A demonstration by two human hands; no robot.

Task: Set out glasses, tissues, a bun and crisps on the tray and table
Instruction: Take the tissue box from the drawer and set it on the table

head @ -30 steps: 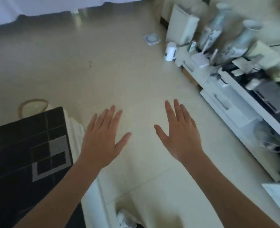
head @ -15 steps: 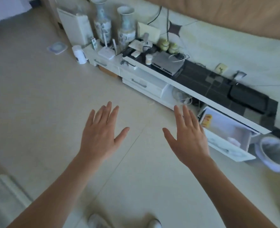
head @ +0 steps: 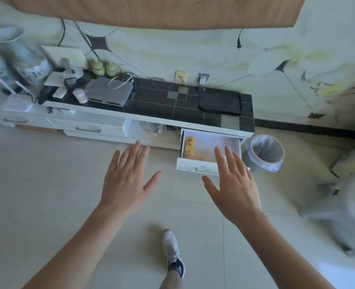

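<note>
no readable text, crisps can (head: 189,147) label blurred

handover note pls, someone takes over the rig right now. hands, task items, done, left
Left hand: open, fingers spread, holding nothing, over the floor.
Right hand: open, empty, in front of the open drawer of the TV stand.
Task items: orange crisps tube lies in the drawer, at its left side. Glasses, tissues, bun and tray not in view.
Done: nothing visibly set out.
Left: probably take the crisps first, then find the rest.
</note>
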